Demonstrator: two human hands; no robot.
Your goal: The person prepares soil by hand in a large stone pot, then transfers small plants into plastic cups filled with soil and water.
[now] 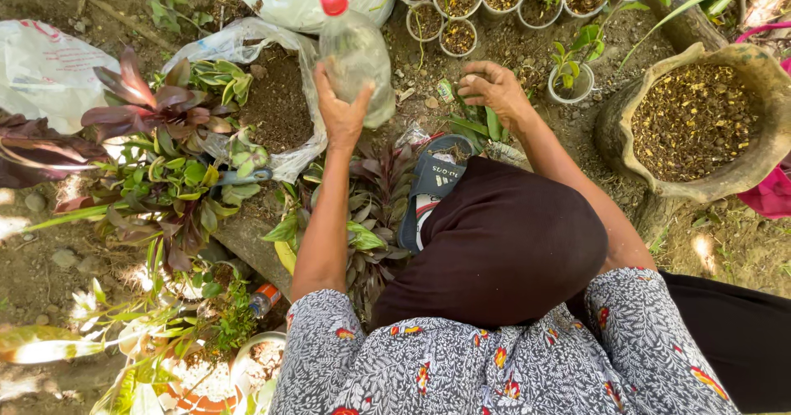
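the clear plastic bottle (356, 52) with a red cap stands tilted over the soil, the left hand (342, 112) wrapped around its lower side. the right hand (494, 89) rests apart on the ground with fingers curled, holding nothing, just beside a small white pot (571, 88) with a seedling. a soil-filled plastic bag (272, 93) lies left of the bottle; a large stone planter (696, 118) sits well to the right.

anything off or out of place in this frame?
One oddity: a sandal lies among the plants, near the person's knee and not on a foot. The left hand grips a clear plastic bottle with a red cap; the right hand rests on bare soil. Nothing looks spilled.
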